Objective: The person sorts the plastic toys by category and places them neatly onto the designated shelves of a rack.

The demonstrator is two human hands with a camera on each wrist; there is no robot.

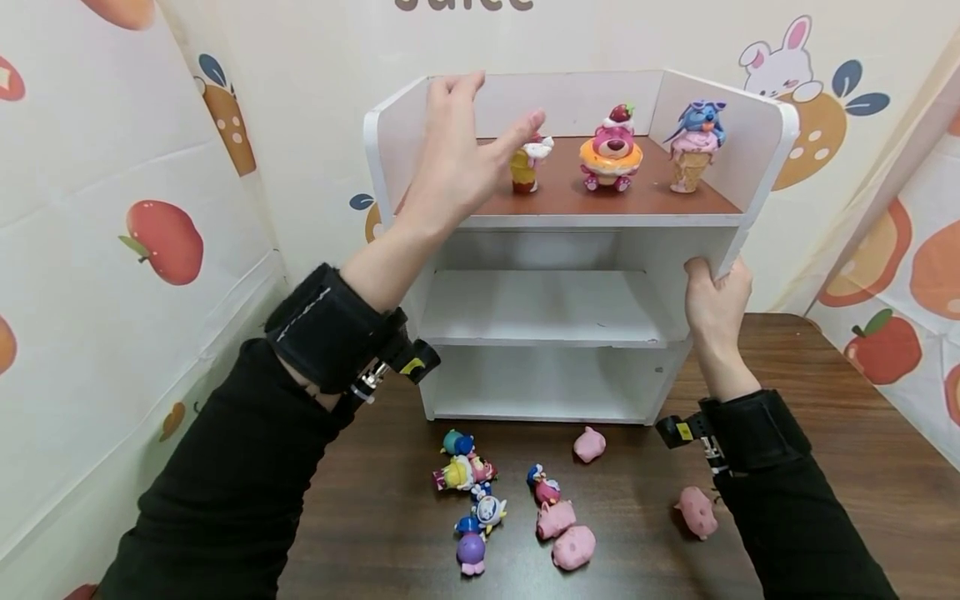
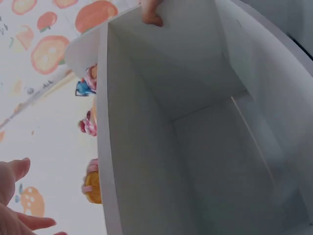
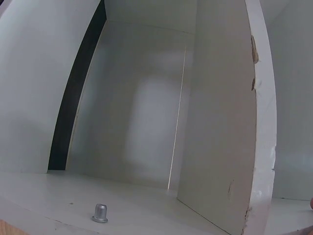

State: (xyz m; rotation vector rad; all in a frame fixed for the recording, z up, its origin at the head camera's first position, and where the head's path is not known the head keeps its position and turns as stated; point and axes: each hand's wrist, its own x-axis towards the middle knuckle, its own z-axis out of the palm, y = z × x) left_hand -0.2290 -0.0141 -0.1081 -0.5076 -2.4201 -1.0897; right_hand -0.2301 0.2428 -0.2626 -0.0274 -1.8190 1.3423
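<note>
A white shelf unit (image 1: 536, 342) with a brown top board stands on the table. My left hand (image 1: 457, 158) is raised at the left of its top level, fingers spread and holding nothing; the left wrist view shows the same hand (image 2: 14, 196) apart from the shelf edge. Just right of it is a yellow cupcake-like figurine (image 1: 524, 171), partly hidden by the thumb. Beside that stand a pink bear figurine in an orange ring (image 1: 611, 154) and a blue figurine on an ice-cream cone (image 1: 696, 150). My right hand (image 1: 716, 312) grips the unit's right side panel (image 1: 757, 167).
In front of the unit, several small character figurines (image 1: 471, 550) lie in a row on the wooden table (image 1: 375, 533). Several pink pig figurines (image 1: 574, 547) lie near them, one pig (image 1: 697, 512) beside my right sleeve. A metal shelf peg (image 3: 100, 214) sticks out inside the unit.
</note>
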